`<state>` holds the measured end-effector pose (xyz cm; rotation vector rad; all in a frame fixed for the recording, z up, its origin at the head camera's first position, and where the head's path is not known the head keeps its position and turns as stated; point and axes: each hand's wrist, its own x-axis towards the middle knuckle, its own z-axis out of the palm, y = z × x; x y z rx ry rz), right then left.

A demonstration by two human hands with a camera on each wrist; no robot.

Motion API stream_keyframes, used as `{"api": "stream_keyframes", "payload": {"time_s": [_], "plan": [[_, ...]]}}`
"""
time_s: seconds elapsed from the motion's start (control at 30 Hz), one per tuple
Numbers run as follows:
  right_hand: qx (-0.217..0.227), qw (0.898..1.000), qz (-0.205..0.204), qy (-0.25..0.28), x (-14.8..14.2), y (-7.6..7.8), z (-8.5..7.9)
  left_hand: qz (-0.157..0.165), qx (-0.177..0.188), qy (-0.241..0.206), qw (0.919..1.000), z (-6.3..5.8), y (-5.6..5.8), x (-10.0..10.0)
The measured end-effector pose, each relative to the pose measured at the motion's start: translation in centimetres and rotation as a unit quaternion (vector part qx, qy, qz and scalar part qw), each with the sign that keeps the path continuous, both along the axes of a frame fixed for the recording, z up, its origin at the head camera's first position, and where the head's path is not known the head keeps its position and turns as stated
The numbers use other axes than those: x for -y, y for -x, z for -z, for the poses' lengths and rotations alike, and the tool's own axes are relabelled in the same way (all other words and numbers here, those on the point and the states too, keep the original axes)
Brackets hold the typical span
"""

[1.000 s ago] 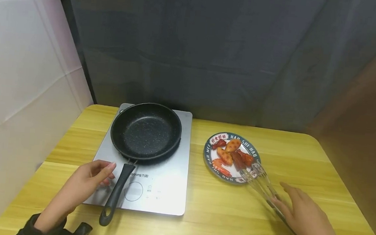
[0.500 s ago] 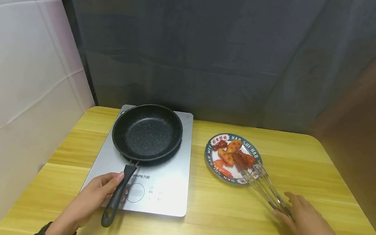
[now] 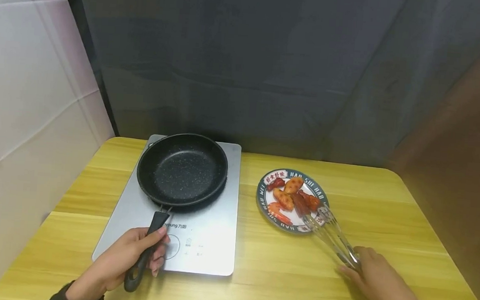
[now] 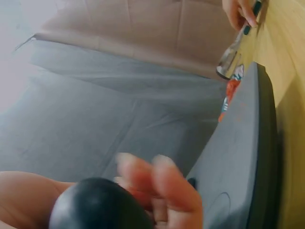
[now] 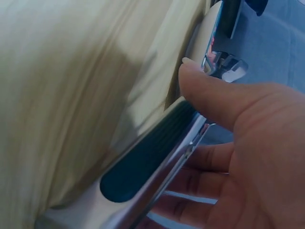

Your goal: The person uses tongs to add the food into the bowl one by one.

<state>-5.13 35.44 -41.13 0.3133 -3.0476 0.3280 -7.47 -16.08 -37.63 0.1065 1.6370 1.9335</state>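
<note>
A black frying pan (image 3: 182,171) with a speckled inside sits on the silver induction cooktop (image 3: 217,241). My left hand (image 3: 126,253) is at its handle (image 3: 157,219), thumb on top and fingers curled round the far side; in the left wrist view the rounded handle end (image 4: 97,205) fills the bottom. On the right, my right hand (image 3: 377,280) holds metal tongs (image 3: 334,240) between thumb and fingers. Their tips lie over the near right rim of a patterned plate (image 3: 263,202), beside a brown strip of food (image 3: 300,204). The right wrist view shows the tongs' dark green grip (image 5: 147,157).
Several food pieces lie on the plate, among them a shrimp (image 3: 279,213) and oval yellow-brown pieces (image 3: 293,185). A wooden table (image 3: 272,282) bears everything. A dark curtain (image 3: 245,76) closes the back, a white cloth (image 3: 31,84) the left, a brown one (image 3: 465,152) the right.
My left hand has moved right from beside the pan handle and taken hold of it. The right hand has shifted slightly left and closed more round the tongs, whose tips stay at the plate.
</note>
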Motion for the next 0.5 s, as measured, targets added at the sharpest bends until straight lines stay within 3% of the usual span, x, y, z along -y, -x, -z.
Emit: {"api": "stream_keyframes", "payload": {"time_s": [0.27,0.5], "plan": [[0.021,1.0,0.01,0.02,0.28,0.02,0.49,0.041,0.037,-0.074,0.9958,0.17,0.36,0.33],[0.052,0.997,0.022,0.049,0.32,-0.05,0.72,0.029,0.051,-0.065,0.9961,0.12,0.28,0.32]]}}
